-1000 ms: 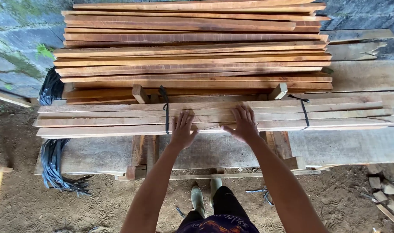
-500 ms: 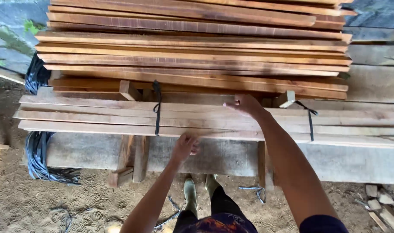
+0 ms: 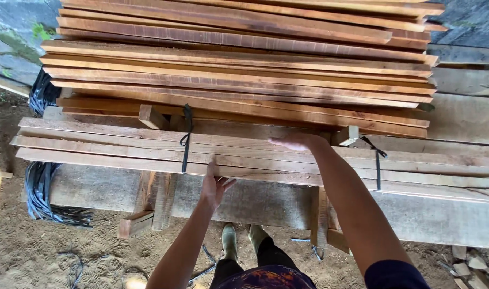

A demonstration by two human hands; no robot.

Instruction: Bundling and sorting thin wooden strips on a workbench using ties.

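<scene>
Below you, across a heavy grey beam (image 3: 94, 187), lies the bundle of pale planks (image 3: 121, 144): long, thin, rough-sawn boards stacked flat and bound by two black straps (image 3: 186, 136). Your left hand (image 3: 215, 187) sits at the bundle's near edge, fingers spread open, fingertips touching the underside of the lowest board. Your right hand (image 3: 295, 142) lies palm down on top of the bundle, fingers extended flat, gripping nothing. Behind rises a taller stack of reddish boards (image 3: 244, 59).
</scene>
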